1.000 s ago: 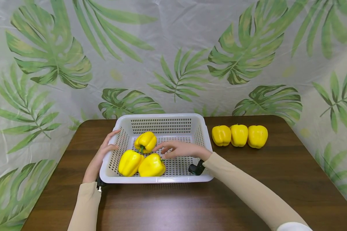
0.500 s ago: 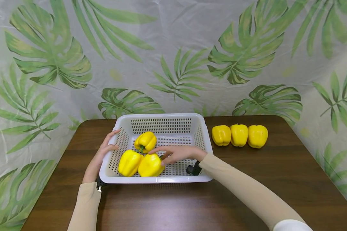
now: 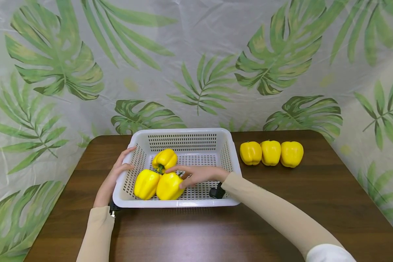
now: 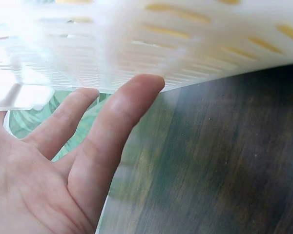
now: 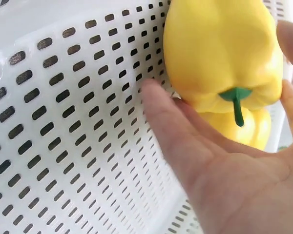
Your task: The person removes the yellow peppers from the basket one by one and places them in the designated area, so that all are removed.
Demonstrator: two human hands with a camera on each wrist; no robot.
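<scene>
A white perforated basket (image 3: 180, 204) holds three yellow bell peppers. My right hand (image 3: 201, 174) reaches inside, its fingers and thumb spread around the front right bell pepper (image 3: 168, 187). In the right wrist view the green stem of that bell pepper (image 5: 222, 53) faces the palm. Beside it lies the front left bell pepper (image 3: 146, 185), and behind them the back bell pepper (image 3: 165, 159) has its stem toward the front. My left hand (image 3: 112, 178) rests at the basket's left side. In the left wrist view its thumb (image 4: 122, 117) and a finger look fairly straight against the slotted wall.
Three more yellow bell peppers (image 3: 271, 153) stand in a row on the brown wooden table (image 3: 190, 236), right of the basket. A leaf-patterned cloth (image 3: 196, 65) hangs behind the table. A small black device (image 3: 217, 192) sits at the right wrist.
My right hand has moved left and slightly down, from above the basket floor to the front right bell pepper. That pepper has shifted slightly left. The left hand has stayed still.
</scene>
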